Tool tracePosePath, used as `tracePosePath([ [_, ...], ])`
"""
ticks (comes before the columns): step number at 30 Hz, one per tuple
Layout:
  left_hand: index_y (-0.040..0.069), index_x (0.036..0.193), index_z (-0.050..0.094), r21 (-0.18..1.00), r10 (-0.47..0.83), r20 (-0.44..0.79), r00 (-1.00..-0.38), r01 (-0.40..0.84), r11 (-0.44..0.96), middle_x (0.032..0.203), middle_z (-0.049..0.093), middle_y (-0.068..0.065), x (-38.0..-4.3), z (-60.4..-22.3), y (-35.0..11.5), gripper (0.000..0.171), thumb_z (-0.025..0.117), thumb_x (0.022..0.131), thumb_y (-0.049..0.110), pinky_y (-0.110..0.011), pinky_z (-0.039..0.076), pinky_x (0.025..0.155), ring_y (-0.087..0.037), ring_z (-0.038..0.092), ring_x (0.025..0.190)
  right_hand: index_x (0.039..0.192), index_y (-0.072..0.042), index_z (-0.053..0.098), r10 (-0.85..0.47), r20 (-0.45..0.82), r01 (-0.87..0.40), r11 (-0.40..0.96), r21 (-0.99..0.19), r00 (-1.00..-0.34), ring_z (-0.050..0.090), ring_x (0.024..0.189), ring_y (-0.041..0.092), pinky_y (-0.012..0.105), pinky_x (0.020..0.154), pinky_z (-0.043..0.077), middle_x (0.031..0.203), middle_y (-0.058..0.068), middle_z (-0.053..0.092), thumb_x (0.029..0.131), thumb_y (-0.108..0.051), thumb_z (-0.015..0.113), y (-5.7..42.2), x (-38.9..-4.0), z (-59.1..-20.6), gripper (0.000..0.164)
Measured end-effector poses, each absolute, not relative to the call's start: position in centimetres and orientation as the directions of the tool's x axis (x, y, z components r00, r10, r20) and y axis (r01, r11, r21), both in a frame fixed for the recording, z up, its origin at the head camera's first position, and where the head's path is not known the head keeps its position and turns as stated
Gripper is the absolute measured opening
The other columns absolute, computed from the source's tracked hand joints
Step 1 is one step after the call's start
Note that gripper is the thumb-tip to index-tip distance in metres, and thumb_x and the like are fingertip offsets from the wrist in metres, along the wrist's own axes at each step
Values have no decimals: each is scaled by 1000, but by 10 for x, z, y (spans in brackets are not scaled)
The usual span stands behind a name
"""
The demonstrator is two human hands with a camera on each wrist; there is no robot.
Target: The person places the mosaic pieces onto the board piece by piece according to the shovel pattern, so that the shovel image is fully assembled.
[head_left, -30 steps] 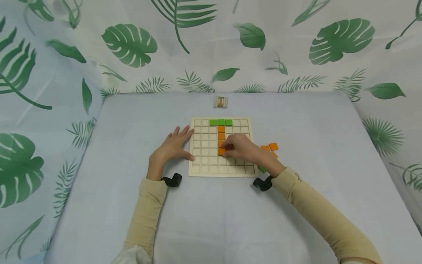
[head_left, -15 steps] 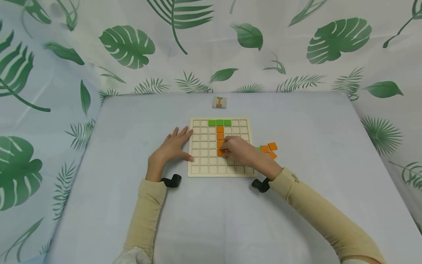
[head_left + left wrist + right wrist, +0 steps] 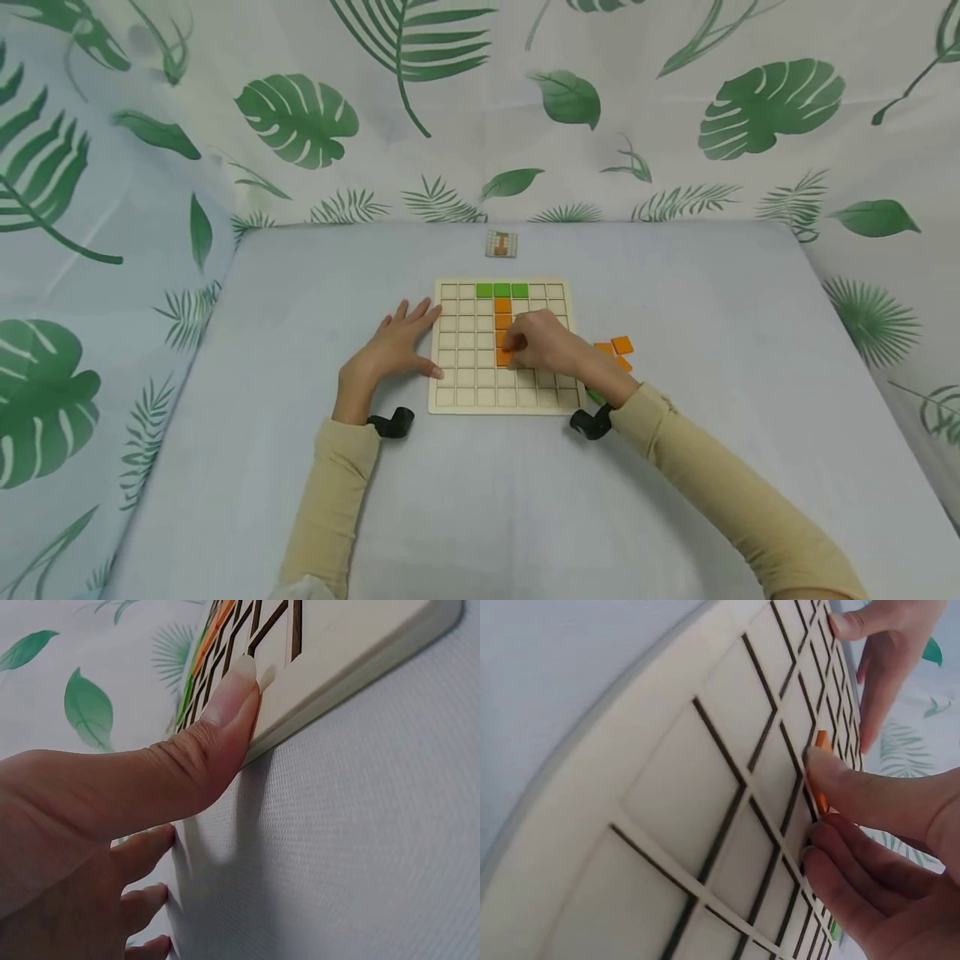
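A pale wooden grid board (image 3: 467, 380) lies on the table. Three green tiles (image 3: 502, 290) sit in its far row, with a column of orange tiles (image 3: 502, 306) running toward the person from the middle one. My right hand (image 3: 551, 343) pinches the nearest orange tile (image 3: 504, 357) of that column between thumb and fingers; in the right wrist view this orange tile (image 3: 822, 739) stands slightly above the grid. Fingers spread, my left hand (image 3: 393, 346) rests at the board's left edge. The left wrist view has its thumb (image 3: 214, 735) touching the rim.
Loose orange tiles (image 3: 622, 344) lie right of the board, partly behind the right wrist, with a green tile (image 3: 596, 397) near them. A small patterned card (image 3: 501, 244) lies beyond the board. Leaf-printed cloth (image 3: 450, 125) hangs behind the table.
The head view has shifted slightly, so the scene sits lower. The right hand stays at the same orange tile with only slight finger movement; the left hand keeps its place.
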State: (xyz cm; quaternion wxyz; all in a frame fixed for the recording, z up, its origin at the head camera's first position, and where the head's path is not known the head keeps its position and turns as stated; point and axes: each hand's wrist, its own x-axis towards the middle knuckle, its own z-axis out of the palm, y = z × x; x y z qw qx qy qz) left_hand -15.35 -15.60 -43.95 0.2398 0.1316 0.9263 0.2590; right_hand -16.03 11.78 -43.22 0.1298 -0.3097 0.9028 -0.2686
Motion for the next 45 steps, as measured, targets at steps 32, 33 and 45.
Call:
tracePosePath([
  [32, 13, 166, 19, 550, 382, -366, -849, 134, 824, 174, 5, -10, -155, -440, -159, 112, 88, 80, 33, -55, -2, 130, -38, -7, 160, 110, 2, 76, -639, 91, -533, 544, -648, -764, 69, 86, 22, 35, 76, 61, 103, 12, 77, 86, -1, 81, 155, -149, -433, 24],
  [33, 13, 166, 19, 550, 382, -368, -848, 133, 825, 174, 5, -10, -155, -440, -158, 112, 88, 80, 33, -55, -2, 130, -38, -7, 160, 110, 2, 76, -637, 99, -537, 545, -644, -764, 69, 85, 22, 35, 75, 61, 104, 12, 77, 86, -1, 80, 159, -148, -433, 24],
  [45, 14, 166, 17, 535, 383, -380, -842, 138, 834, 174, 4, -10, -156, -441, -159, 112, 87, 81, 35, -55, -2, 130, -38, -8, 160, 112, -2, 76, -564, 27, -460, 644, -611, -826, 66, 87, 21, 42, 78, 59, 105, 9, 75, 89, -3, 78, 194, -144, -430, 24],
])
